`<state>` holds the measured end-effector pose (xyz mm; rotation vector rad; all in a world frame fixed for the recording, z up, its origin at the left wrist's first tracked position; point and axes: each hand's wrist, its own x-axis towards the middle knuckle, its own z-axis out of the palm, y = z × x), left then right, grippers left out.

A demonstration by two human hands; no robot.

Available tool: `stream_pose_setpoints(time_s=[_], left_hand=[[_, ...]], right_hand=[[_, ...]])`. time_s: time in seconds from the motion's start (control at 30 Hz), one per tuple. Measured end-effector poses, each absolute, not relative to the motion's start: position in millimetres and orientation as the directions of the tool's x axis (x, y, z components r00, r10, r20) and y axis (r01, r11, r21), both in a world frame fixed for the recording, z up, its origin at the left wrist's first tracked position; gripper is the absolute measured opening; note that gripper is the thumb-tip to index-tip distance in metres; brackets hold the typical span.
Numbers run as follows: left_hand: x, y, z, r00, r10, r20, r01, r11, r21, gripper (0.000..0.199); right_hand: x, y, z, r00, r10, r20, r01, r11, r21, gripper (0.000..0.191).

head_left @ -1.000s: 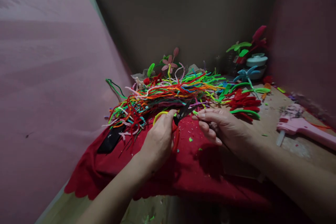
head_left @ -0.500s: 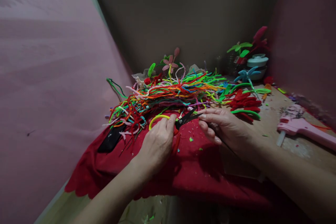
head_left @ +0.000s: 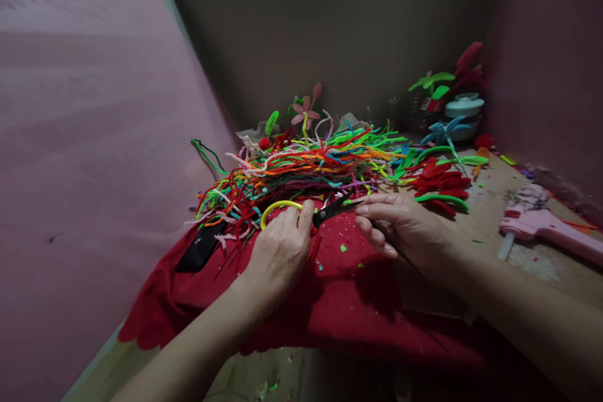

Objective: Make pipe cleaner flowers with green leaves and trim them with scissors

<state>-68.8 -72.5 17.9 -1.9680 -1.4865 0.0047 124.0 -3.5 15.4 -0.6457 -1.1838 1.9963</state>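
My left hand (head_left: 282,245) is closed around the handles of a pair of scissors (head_left: 331,210) with dark blades and a yellow finger loop. The blades point right and stand slightly apart, their tips close to the fingers of my right hand (head_left: 393,220). With thumb and forefinger together, my right hand pinches something small that I cannot make out. A thin dark strand shows below that palm. Just behind both hands lies a large heap of colourful pipe cleaners (head_left: 301,163). Small coloured clippings dot the red cloth (head_left: 348,301) under the hands.
A pink glue gun (head_left: 541,226) lies on the brown board at right. Red fuzzy petals (head_left: 438,182) and a blue fuzzy flower (head_left: 447,130) are near a lidded pale container (head_left: 464,105). A black phone-like object (head_left: 201,250) rests left. Pink and grey walls enclose the table.
The scissors and my left hand have shifted slightly left, and the blades look a little closer together. My right hand keeps nearly the same place and pinch.
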Motion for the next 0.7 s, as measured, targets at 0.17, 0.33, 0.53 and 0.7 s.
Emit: stream_pose_setpoints(time_s=[0.17, 0.33, 0.53, 0.7], left_hand=[[-68, -72, 21, 0.348, 0.875, 0.337, 0.847, -0.140, -0.513, 0.042], [-69, -72, 23, 0.363, 0.889, 0.278, 0.806, -0.150, -0.572, 0.047], [-71, -70, 30, 0.403, 0.888, 0.219, 0.777, -0.206, -0.596, 0.047], [-70, -72, 35, 0.398, 0.892, 0.213, 0.794, -0.219, -0.568, 0.046]], right_hand=[[124, -5, 18, -0.607, 0.791, -0.070, -0.324, -0.327, -0.888, 0.010], [126, -1, 14, -0.627, 0.773, -0.095, -0.305, -0.356, -0.883, 0.010], [128, 3, 11, -0.629, 0.763, -0.146, -0.269, -0.391, -0.880, 0.010], [129, 3, 9, -0.650, 0.753, -0.102, -0.290, -0.370, -0.882, 0.009]])
